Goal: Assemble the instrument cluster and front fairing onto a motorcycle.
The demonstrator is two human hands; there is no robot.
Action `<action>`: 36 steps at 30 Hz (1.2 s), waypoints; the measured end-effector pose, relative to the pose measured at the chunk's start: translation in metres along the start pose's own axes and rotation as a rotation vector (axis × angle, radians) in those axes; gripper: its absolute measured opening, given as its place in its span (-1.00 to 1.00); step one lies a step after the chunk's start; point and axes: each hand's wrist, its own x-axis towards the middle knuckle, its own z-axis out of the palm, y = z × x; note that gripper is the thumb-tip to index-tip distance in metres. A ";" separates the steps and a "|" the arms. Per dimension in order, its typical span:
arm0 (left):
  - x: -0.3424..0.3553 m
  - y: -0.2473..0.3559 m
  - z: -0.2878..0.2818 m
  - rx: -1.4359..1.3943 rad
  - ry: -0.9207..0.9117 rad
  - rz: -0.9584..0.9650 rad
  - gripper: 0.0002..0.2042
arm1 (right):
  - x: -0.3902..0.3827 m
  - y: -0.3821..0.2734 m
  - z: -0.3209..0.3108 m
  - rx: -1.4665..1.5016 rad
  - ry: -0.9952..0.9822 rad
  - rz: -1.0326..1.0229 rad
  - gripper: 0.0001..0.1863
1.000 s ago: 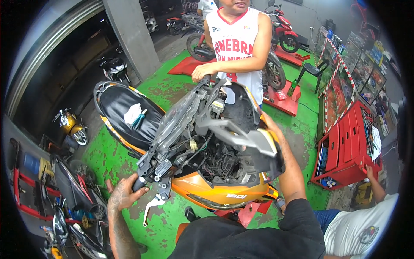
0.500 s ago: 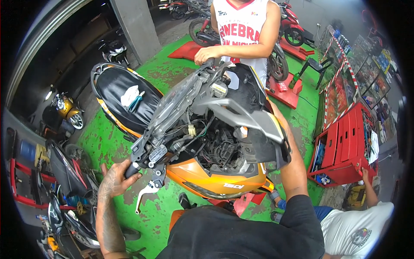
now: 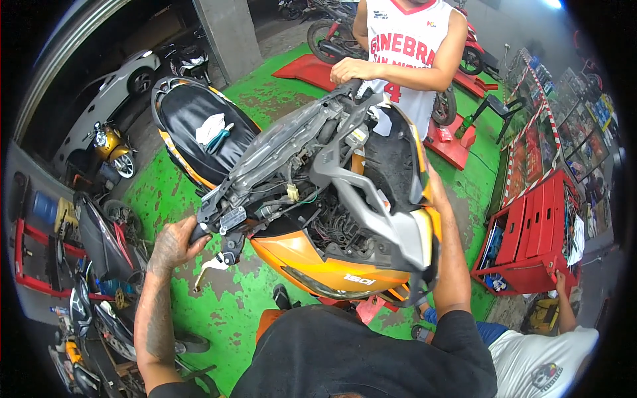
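Plainly, handlebar grip [image 3: 200,232] within left fingers [image 3: 198,246]

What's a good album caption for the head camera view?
Left hand on the handlebar grip of an orange scooter, its wiring exposed.

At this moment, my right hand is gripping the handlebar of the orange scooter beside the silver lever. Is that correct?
Not quite: it's your left hand, not your right, that is gripping the handlebar of the orange scooter beside the silver lever, as the head view shows.
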 end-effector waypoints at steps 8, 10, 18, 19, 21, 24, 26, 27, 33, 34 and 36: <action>-0.010 0.005 -0.001 -0.046 0.021 0.011 -0.64 | 0.008 -0.016 0.013 0.041 0.013 0.052 -0.26; -0.005 0.006 -0.001 -0.075 0.029 0.035 -0.64 | 0.027 0.009 -0.021 -0.220 -0.041 -0.097 -0.21; -0.010 0.009 -0.005 -0.048 -0.011 -0.027 -0.65 | 0.049 0.018 -0.019 -0.016 -0.232 -0.057 -0.41; -0.009 0.013 -0.007 -0.044 -0.014 -0.018 -0.65 | 0.052 0.018 -0.019 0.010 -0.249 -0.056 -0.43; -0.012 0.022 -0.012 -0.148 0.026 -0.032 -0.63 | 0.058 0.019 -0.013 0.066 -0.288 -0.055 -0.48; 0.003 0.045 -0.036 -0.025 -0.125 -0.059 -0.57 | 0.054 0.016 -0.030 0.135 -0.269 -0.063 -0.55; 0.002 0.066 -0.062 0.126 -0.109 -0.059 -0.55 | 0.062 0.019 -0.027 0.283 -0.262 0.069 -0.56; 0.004 0.078 -0.073 0.135 -0.013 -0.024 -0.54 | 0.066 0.022 -0.024 0.400 -0.243 0.205 -0.55; 0.049 0.258 -0.032 -0.440 0.275 0.219 -0.08 | 0.045 0.010 0.005 0.556 -0.185 0.186 -0.38; 0.058 0.284 -0.019 -0.396 0.205 0.346 0.05 | 0.044 0.012 0.004 0.612 -0.257 0.204 -0.38; 0.068 0.312 0.025 -0.496 0.137 0.340 0.28 | 0.048 0.019 -0.001 0.681 -0.332 0.232 -0.41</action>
